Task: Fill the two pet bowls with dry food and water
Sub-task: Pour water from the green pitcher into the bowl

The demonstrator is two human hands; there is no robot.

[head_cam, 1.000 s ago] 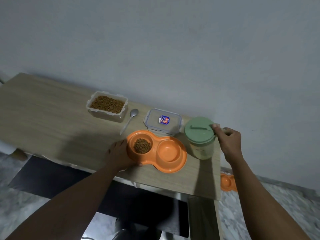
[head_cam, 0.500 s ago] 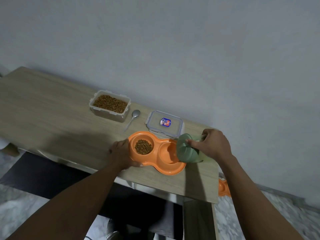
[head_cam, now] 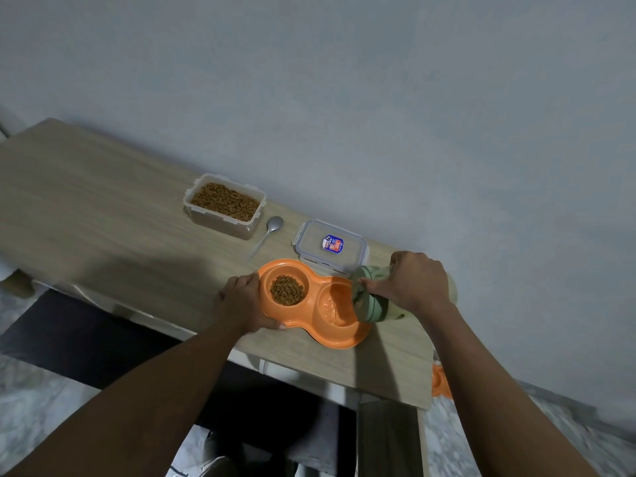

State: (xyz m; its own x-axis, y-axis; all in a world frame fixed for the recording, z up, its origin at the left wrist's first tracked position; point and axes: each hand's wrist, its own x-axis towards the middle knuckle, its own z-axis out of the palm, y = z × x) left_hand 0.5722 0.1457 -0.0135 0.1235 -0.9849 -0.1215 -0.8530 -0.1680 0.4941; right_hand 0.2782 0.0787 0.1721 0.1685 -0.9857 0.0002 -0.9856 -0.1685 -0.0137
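An orange double pet bowl (head_cam: 311, 277) sits near the table's front edge. Its left well holds brown dry food (head_cam: 286, 290); water (head_cam: 334, 308) is in the right well. My left hand (head_cam: 242, 301) grips the bowl's left rim. My right hand (head_cam: 409, 284) grips a green-lidded jug (head_cam: 368, 302), tipped on its side with the lid end over the right well. Most of the jug's body is hidden behind my hand.
A clear tub of dry food (head_cam: 225, 204) stands open at the back, a metal spoon (head_cam: 267, 234) beside it. The tub's lid (head_cam: 332, 246) lies behind the bowl. The wooden table (head_cam: 86, 208) ends just right of the jug. Another orange bowl (head_cam: 440, 382) lies on the floor.
My right hand took hold of the upright jug, lifted it and tipped it leftward over the right well, where water now shows. My left hand stayed on the bowl's rim.
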